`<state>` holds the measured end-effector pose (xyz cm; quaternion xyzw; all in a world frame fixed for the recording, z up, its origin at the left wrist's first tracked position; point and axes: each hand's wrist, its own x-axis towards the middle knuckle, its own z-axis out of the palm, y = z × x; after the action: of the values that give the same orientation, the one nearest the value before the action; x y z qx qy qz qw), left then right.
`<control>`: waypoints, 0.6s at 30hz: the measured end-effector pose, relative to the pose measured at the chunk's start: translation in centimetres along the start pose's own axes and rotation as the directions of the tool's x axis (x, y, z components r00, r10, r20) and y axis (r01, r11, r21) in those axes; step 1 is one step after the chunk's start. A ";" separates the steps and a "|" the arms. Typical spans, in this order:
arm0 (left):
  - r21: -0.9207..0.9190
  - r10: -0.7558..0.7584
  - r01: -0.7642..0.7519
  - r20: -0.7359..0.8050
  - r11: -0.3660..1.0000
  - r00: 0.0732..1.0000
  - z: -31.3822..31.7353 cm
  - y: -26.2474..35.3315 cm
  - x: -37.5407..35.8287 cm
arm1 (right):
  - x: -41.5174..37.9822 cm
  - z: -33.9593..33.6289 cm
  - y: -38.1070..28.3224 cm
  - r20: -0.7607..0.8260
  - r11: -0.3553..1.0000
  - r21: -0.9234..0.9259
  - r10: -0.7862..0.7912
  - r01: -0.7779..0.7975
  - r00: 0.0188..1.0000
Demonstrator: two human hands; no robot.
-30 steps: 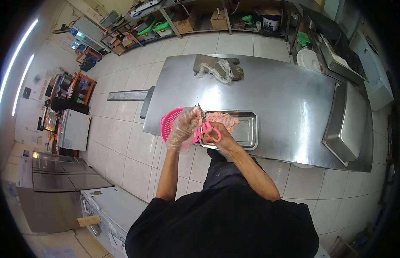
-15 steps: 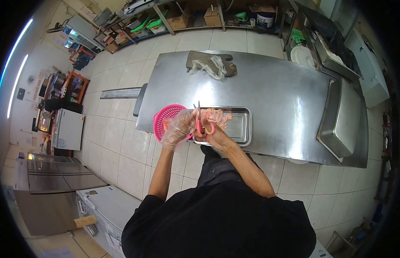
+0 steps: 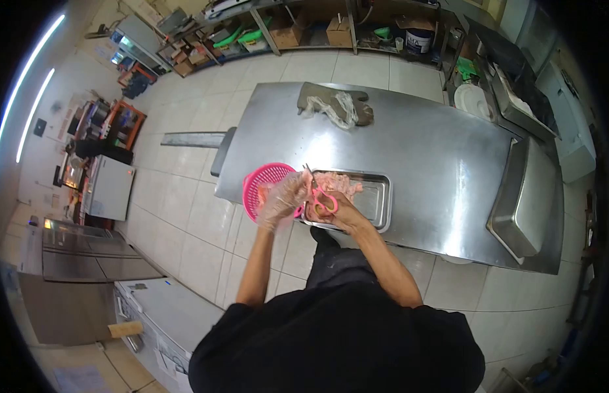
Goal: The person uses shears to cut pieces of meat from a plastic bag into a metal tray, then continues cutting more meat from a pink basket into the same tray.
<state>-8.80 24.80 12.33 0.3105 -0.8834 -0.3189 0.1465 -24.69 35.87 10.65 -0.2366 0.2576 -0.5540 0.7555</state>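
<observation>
My left hand, in a clear plastic glove, is closed on what looks like a piece of pink raw meat, mostly covered by the fingers. It hovers over the right side of a pink perforated basket, where more pinkish meat partly shows. In my bare right hand is a pair of scissors with pink handles, blades pointing up beside the left fingertips. Below both hands, cut pieces of raw meat lie in the left part of a shallow metal tray.
The steel table carries a grey-brown mitt with crumpled clear plastic at its far edge. A large upturned metal pan rests at the right end. Shelves with boxes line the far wall; a white chest freezer stands behind at left.
The view has shifted slightly, so the table appears further right and lower. The scissors have tilted, their handles now showing more openly in my right hand. Both hands remain close together over basket and tray.
</observation>
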 end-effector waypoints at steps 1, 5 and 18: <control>-0.122 -0.007 0.000 -0.052 0.992 0.999 0.4 0.2 0.3 | 0.2 0.5 -0.6 -0.015 1.000 -0.003 -0.028 0.028 0.999; -0.514 -0.066 -0.045 -0.195 0.856 0.979 2.3 3.2 0.0 | 0.5 -0.1 -1.0 -0.018 0.998 0.051 -0.046 0.047 0.999; -0.305 0.154 -0.233 -0.262 0.923 0.953 4.1 2.9 4.3 | -1.7 -0.9 -2.4 -0.021 0.961 0.234 -0.145 0.146 0.989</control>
<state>-15.27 25.72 11.35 0.2272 -0.8200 -0.4084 0.3305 -27.46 36.74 11.71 -0.1628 0.1735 -0.6351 0.7349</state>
